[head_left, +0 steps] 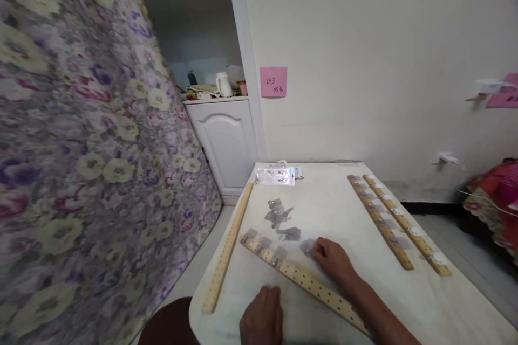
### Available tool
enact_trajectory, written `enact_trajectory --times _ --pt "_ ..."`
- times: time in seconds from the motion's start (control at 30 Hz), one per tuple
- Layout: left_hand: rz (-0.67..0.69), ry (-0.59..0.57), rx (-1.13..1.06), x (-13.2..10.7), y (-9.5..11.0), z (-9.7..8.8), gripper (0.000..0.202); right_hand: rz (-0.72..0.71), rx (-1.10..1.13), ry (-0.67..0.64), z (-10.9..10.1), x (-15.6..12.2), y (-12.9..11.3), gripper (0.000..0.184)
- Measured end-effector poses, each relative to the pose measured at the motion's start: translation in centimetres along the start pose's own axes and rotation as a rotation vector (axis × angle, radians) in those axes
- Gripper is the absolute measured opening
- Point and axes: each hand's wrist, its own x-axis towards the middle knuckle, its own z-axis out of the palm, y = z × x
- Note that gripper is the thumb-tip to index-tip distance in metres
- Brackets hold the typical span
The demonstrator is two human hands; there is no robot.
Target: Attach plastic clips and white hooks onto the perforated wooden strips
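A long wooden strip with rows of holes [303, 280] lies slantwise on the white table [324, 199]. My right hand [334, 260] rests just behind it, fingers curled on a small grey metal clip [308, 248]. My left hand [262, 319] lies at the table's near edge, in front of the strip, its fingers folded under and hidden. Several more grey clips [279, 214] lie loose behind the strip, and a few sit on the strip's far end [259, 245].
Another holed wooden strip [227, 248] lies along the table's left edge. Two strips with clips [399, 222] lie at the right. A clear packet [275, 176] sits at the back. A flowered mattress [81, 145] leans at left; a pink note [273, 82] hangs on the wall.
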Motion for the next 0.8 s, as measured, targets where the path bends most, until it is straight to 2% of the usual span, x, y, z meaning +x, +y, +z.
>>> enact_trajectory --times 0.23,0.43,0.53,0.63,0.73,0.8 --pt "-0.035 -0.061 -0.011 0.4 0.4 -0.4 0.025 -0.062 0.305 -0.004 -1.6 -1.2 1.7 0.012" --pt "-0.091 -0.095 -0.126 0.4 0.2 -0.5 0.024 -0.045 0.406 0.069 -2.7 -1.8 1.6 0.016" --pt "-0.182 -0.102 -0.317 1.2 0.7 -1.6 0.022 -0.035 0.453 0.064 -3.4 -1.9 1.2 0.016" --pt "-0.342 -0.137 -0.610 3.1 2.3 -3.5 0.022 -0.060 0.414 0.068 -4.4 -2.4 0.3 0.013" --pt "-0.513 -0.253 -0.904 5.6 4.9 -4.9 0.028 -0.141 0.337 0.051 -5.1 -3.3 -1.3 0.010" --pt "-0.629 -0.336 -1.074 7.1 6.5 -5.1 0.037 -0.202 0.324 0.033 -5.1 -4.1 -2.6 0.009"
